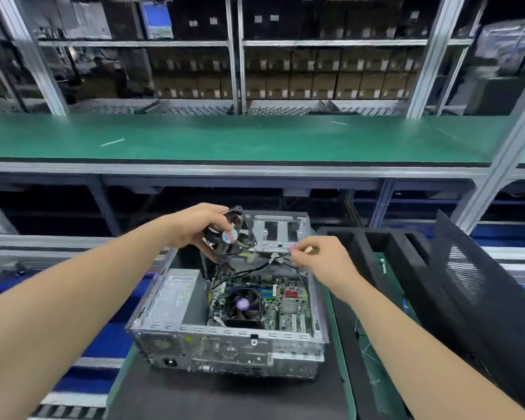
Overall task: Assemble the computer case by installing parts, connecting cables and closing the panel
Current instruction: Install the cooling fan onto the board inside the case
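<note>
Case [225,338] lies open on a black mat [225,398], its rear ports facing you. Inside it, the power supply [176,295] fills the left part, the board [288,313] lies on the right, and a black cooler [243,304] sits on the board near the middle. A metal drive cage [278,231] spans the far end.

Your left hand [194,225] holds a black fan [232,234] above the far left part of the case, just beside the cage. Your fingers curl over its frame and the thumb comes up from below, with the round label turned toward you. Thin wires run from the fan down into the case.

Your right hand [319,259] hovers at the near edge of the cage, thumb and forefinger pinched on the end of a black cable [255,269] that droops leftward over the board. The other fingers are loosely curled.

To the right of the case stands a black foam tray [376,247], and a dark side panel [467,277] leans beyond it. A green bench [225,137] runs across behind, with shelves [315,77] of boxes above.
</note>
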Motion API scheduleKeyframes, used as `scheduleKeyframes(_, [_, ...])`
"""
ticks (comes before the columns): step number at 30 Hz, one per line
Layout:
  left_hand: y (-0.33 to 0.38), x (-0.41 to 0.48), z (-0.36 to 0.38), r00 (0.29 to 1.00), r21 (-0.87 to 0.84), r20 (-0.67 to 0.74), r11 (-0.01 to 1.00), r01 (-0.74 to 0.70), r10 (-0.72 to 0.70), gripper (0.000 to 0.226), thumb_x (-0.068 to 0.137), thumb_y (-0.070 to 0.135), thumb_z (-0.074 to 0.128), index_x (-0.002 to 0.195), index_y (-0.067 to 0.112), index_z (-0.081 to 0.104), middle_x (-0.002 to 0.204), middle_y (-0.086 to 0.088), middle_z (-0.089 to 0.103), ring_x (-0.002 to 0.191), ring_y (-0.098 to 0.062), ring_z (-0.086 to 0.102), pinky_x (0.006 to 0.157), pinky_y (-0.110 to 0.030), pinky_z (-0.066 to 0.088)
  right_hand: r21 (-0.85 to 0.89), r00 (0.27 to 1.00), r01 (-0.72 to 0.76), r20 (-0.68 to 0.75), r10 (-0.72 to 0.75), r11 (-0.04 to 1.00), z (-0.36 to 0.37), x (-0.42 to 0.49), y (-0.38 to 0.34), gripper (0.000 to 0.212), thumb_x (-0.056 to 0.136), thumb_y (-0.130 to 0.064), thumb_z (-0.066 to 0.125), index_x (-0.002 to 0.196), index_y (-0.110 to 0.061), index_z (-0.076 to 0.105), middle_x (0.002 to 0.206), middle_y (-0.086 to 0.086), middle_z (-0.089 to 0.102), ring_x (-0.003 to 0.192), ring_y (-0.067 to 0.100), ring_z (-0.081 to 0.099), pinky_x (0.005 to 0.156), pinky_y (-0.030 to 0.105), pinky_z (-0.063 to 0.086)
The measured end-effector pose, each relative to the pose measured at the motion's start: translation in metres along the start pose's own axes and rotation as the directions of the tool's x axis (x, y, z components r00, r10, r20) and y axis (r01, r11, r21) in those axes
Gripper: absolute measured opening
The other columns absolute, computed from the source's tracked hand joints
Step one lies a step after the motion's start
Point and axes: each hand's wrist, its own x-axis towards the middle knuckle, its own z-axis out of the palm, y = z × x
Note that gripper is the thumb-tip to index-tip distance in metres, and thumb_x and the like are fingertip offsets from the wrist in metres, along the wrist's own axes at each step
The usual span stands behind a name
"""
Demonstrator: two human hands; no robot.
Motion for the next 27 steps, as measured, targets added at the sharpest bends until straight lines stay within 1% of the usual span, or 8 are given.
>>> scheduleKeyframes(2, [-0.01, 0.001, -0.019, 1.0, 0.031, 0.02, 0.999, -0.019, 0.019, 0.046, 0.078, 0.011, 0.071, 0.122, 0.0, 0.062, 0.127, -0.023, 0.062, 0.113, -0.04, 0.065, 0.072, -0.064, 0.058, 0.196, 1.0, 0.003, 0.01, -0.005, 0.981, 0.016, 0.008, -0.007, 0.004, 0.096, -0.012, 0.075, 0.096, -0.012, 0.079, 0.083, 0.007, 0.08, 0.085, 0.026, 0.079, 0.088, 0.042, 0.064])
scheduleKeyframes(5, [-0.023, 0.003, -0.039, 0.993, 0.078, 0.118, 0.997, -0.024, 0.015, 0.039, 0.076, 0.012, 0.073, 0.114, 0.008, 0.071, 0.12, -0.017, 0.07, 0.107, -0.038, 0.069, 0.075, -0.066, 0.057, 0.371, 1.0, 0.021, -0.028, -0.012, 0.928, 0.038, 0.017, -0.017, 0.012, 0.095, -0.002, 0.073, 0.107, -0.003, 0.068, 0.081, 0.017, 0.077, 0.081, 0.033, 0.077, 0.074, 0.035, 0.063])
scheduleKeyframes(10, [-0.041, 0.016, -0.045, 0.959, 0.163, 0.282, 0.983, -0.08, 0.031, 0.032, 0.08, 0.016, 0.075, 0.11, 0.007, 0.07, 0.117, -0.012, 0.072, 0.105, -0.034, 0.072, 0.075, -0.057, 0.06, 0.321, 0.997, 0.032, -0.082, -0.005, 0.946, 0.061, 0.025, -0.02, 0.034, 0.096, -0.005, 0.073, 0.117, -0.016, 0.049, 0.081, 0.018, 0.076, 0.072, 0.03, 0.071, 0.072, 0.041, 0.062])
scheduleKeyframes(14, [-0.049, 0.024, -0.039, 0.929, 0.188, 0.366, 0.974, -0.123, 0.047, 0.015, 0.087, 0.011, 0.069, 0.1, 0.012, 0.074, 0.11, -0.011, 0.073, 0.102, -0.035, 0.072, 0.078, -0.054, 0.061, 0.258, 0.997, 0.05, -0.077, -0.031, 0.965, 0.063, 0.027, -0.014, 0.034, 0.096, -0.011, 0.074, 0.122, -0.022, 0.054, 0.083, 0.014, 0.077, 0.074, 0.028, 0.074, 0.072, 0.034, 0.062])
scheduleKeyframes(19, [-0.049, 0.027, -0.031, 0.921, 0.193, 0.385, 0.97, -0.147, 0.063, 0.019, 0.088, 0.011, 0.066, 0.105, 0.005, 0.072, 0.109, -0.018, 0.074, 0.1, -0.038, 0.073, 0.081, -0.062, 0.058, 0.191, 0.997, 0.022, -0.071, -0.009, 0.981, 0.063, 0.032, -0.004, 0.027, 0.098, -0.011, 0.071, 0.124, -0.015, 0.064, 0.085, 0.008, 0.079, 0.078, 0.025, 0.076, 0.075, 0.034, 0.061])
scheduleKeyframes(22, [-0.05, 0.027, -0.024, 0.909, 0.219, 0.412, 0.962, -0.165, 0.062, 0.014, 0.092, 0.01, 0.064, 0.102, 0.004, 0.072, 0.104, -0.018, 0.074, 0.098, -0.037, 0.073, 0.085, -0.066, 0.055, 0.064, 0.999, 0.027, -0.023, -0.026, 0.998, 0.061, 0.04, 0.002, 0.024, 0.101, -0.007, 0.065, 0.125, -0.012, 0.069, 0.09, 0.002, 0.08, 0.083, 0.016, 0.077, 0.081, 0.033, 0.061])
scheduleKeyframes(25, [-0.053, 0.026, -0.014, 0.888, 0.228, 0.457, 0.957, -0.177, 0.055, 0.011, 0.093, 0.011, 0.063, 0.097, 0.013, 0.074, 0.098, -0.012, 0.075, 0.093, -0.033, 0.073, 0.083, -0.058, 0.057, -0.239, 0.995, 0.076, 0.084, -0.058, 0.968, 0.065, 0.044, 0.001, 0.037, 0.094, -0.011, 0.075, 0.129, -0.021, 0.071, 0.09, -0.018, 0.074, 0.085, -0.002, 0.072, 0.084, 0.012, 0.055])
scheduleKeyframes(27, [-0.055, 0.025, -0.008, 0.886, 0.219, 0.459, 0.958, -0.186, 0.068, 0.009, 0.093, 0.014, 0.064, 0.095, 0.015, 0.073, 0.096, -0.01, 0.073, 0.093, -0.038, 0.071, 0.078, -0.055, 0.058, -0.439, 0.989, 0.13, 0.125, -0.083, 0.889, 0.07, 0.046, 0.0, 0.037, 0.091, -0.02, 0.081, 0.128, -0.021, 0.074, 0.093, -0.01, 0.075, 0.085, 0.004, 0.069, 0.087, 0.015, 0.053])
